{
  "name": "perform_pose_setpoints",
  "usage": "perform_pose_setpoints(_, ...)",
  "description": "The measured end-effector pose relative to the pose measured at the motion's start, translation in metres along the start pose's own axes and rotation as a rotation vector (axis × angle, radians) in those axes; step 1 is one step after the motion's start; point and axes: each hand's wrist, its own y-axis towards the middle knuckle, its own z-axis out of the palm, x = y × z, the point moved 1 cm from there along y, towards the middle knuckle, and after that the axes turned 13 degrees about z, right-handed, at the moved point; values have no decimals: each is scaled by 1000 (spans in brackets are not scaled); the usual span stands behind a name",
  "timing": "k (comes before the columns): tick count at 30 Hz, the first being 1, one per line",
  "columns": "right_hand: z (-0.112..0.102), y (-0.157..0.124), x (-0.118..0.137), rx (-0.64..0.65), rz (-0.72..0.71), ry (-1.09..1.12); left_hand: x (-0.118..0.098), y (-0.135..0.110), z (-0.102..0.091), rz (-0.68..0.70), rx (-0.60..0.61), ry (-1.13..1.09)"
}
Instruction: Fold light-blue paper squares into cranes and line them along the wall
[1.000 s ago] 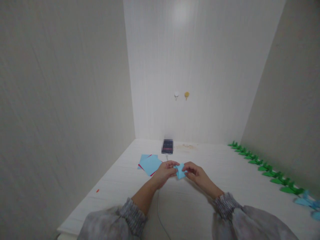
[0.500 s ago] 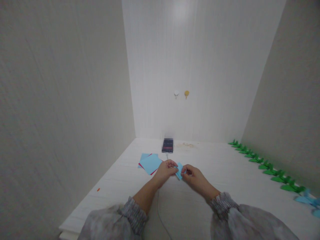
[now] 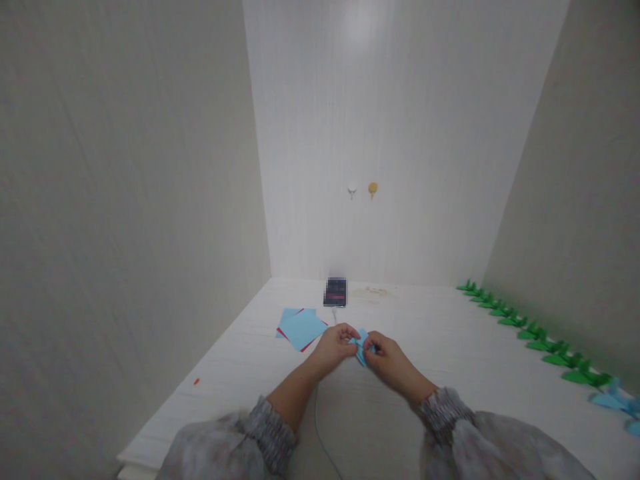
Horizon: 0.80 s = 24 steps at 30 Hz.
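A small piece of folded light-blue paper point(image 3: 361, 356) is held between my two hands above the table. My left hand point(image 3: 336, 347) pinches its left side between thumb and fingers. On the opposite side, my right hand point(image 3: 385, 353) grips the paper with thumb and bent forefinger. The fingers cover much of the folds, so the exact shape cannot be made out. Left of my left hand lie flat square sheets of light-blue paper point(image 3: 301, 328), with red edges showing beneath.
A phone point(image 3: 335, 292) lies near the back wall, its white cable point(image 3: 320, 433) running toward me. Green folded-paper figures point(image 3: 533, 331) line the right side, with blue ones point(image 3: 614, 399) nearest. A small orange scrap point(image 3: 197, 381) sits at left. Two hooks point(image 3: 373, 189) hang on the wall.
Both hands have shifted slightly down with the blue paper, and the right fingers have curled closer around it. The other things stay where they were.
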Motion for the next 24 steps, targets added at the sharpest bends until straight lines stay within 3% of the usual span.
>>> perform_pose_setpoints(12,2,2,-5,8,0,18,5,1,1,-23,6,-92)
perform_pose_setpoints(24,-3,-4,10,-30,-9,-37,1,0,2,-37,14,-155)
